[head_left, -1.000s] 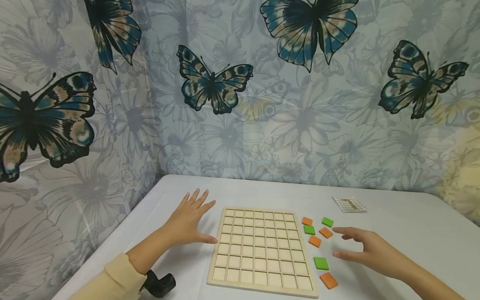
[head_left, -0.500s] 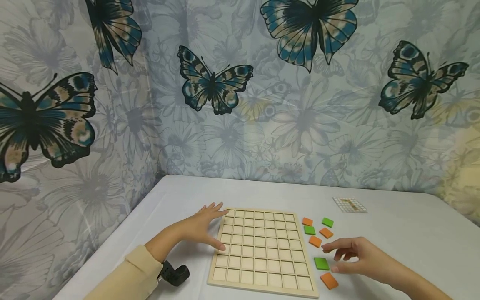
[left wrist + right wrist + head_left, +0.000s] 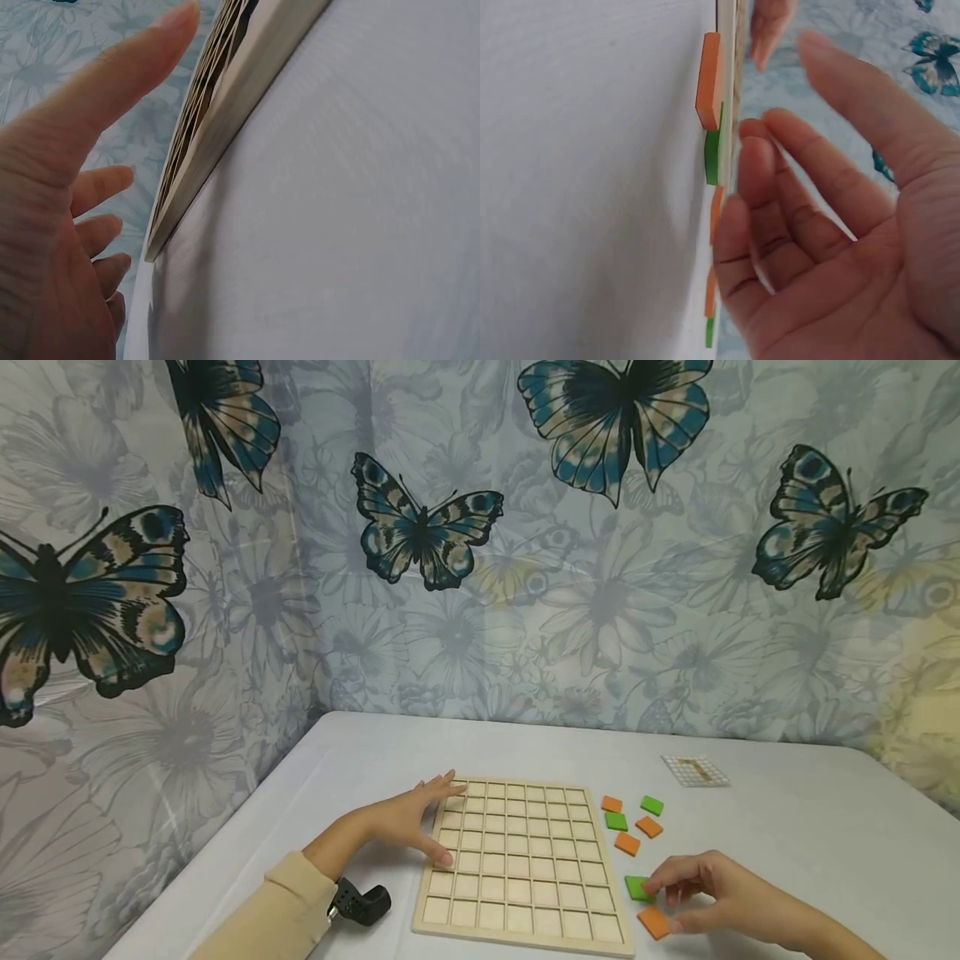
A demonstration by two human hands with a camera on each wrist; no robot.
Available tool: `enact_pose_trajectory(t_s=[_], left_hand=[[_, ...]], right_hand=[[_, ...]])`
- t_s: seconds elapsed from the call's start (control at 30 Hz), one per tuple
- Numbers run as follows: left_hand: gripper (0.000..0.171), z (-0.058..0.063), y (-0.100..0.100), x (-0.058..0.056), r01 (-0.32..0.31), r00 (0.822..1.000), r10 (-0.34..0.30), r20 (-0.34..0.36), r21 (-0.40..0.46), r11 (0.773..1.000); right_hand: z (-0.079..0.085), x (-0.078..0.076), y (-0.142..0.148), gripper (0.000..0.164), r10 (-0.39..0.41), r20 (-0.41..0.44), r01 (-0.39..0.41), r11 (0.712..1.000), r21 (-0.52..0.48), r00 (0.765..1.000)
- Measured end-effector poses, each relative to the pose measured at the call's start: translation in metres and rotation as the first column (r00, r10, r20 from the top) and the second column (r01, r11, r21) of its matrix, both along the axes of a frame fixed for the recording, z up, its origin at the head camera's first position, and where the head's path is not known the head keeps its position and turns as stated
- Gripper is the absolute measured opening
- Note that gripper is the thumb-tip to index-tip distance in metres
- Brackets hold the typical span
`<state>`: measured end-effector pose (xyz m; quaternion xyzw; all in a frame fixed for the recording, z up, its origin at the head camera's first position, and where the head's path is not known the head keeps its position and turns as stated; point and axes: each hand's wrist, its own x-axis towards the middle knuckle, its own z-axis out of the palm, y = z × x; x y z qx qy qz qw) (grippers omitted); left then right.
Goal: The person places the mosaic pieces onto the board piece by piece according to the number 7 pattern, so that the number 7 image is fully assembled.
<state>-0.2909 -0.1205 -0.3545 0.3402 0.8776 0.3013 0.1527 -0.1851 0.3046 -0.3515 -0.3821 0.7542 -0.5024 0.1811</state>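
Observation:
My left hand point(image 3: 405, 820) has its fingers spread over the left edge of a wooden grid board point(image 3: 543, 867) with square cells. In the left wrist view its thumb point(image 3: 139, 67) extends beside the board's side edge point(image 3: 225, 112); touch is hard to tell. To the right of the board, my right hand point(image 3: 720, 893) hovers by the nearest tiles, an orange square tile point(image 3: 652, 923) and a green square tile point(image 3: 635, 888). The right wrist view shows its fingers bent loosely, thumb apart, with nothing held; the orange tile point(image 3: 709, 82) lies beyond the fingertips.
Farther along the board's right side lie more orange tiles point(image 3: 627, 843) and green tiles point(image 3: 616, 821). A small gridded card point(image 3: 695, 771) is at the back right of the white table point(image 3: 810, 827). A black device point(image 3: 363, 904) is by the left sleeve. Butterfly-patterned cloth point(image 3: 465, 643) hangs behind.
The left hand has moved right, from beside the board to its left edge. My right hand has come down and nearer, from the far tiles to the two nearest ones. The tiles stay put.

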Motion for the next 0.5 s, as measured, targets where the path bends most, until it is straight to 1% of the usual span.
enact_pose_trajectory(t_s=[0.13, 0.27, 0.37, 0.5], left_hand=[[0.100, -0.004, -0.001, -0.001, 0.006, 1.000, -0.006, -0.001, 0.026, 1.000], [0.096, -0.010, -0.002, -0.001, -0.023, 1.000, 0.022, 0.010, 0.023, 0.999], [0.093, -0.013, -0.002, -0.001, -0.040, 0.999, 0.040, 0.010, 0.020, 0.999], [0.090, -0.013, -0.002, 0.000, -0.046, 0.999, 0.046, 0.010, 0.015, 0.999]], right_hand=[[-0.003, -0.001, 0.001, 0.029, 0.031, 0.012, -0.031, 0.999, -0.011, 0.999], [-0.006, -0.002, 0.002, 0.028, 0.042, 0.017, -0.042, 0.999, -0.009, 0.999], [-0.006, -0.002, 0.002, 0.027, 0.029, 0.006, -0.029, 0.999, 0.017, 1.000], [-0.006, -0.001, 0.003, 0.024, 0.009, -0.012, -0.008, 0.999, 0.048, 1.000]])
